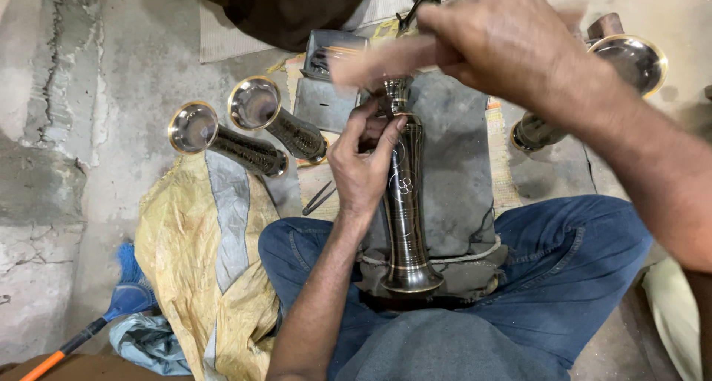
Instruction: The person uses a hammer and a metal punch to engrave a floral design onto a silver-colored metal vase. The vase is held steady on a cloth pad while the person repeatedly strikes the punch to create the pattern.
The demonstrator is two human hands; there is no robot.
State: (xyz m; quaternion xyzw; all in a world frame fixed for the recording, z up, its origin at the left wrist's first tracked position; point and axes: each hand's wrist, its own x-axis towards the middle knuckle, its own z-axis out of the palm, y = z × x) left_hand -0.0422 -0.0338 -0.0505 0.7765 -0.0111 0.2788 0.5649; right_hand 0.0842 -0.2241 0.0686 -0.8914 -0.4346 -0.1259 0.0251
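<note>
Left hand clamps dark engraved metal vase; right hand, at 1 o'clock, closed on blurred tool. Judgement: engraving; next needs steady hold.

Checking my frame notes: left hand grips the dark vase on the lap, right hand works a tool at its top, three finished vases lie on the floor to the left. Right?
Not quite. The head view shows two vases to the left, not three; another vase lies on the right. The rest holds: left hand grips the dark vase, right hand works a blurred tool at its top.
</note>
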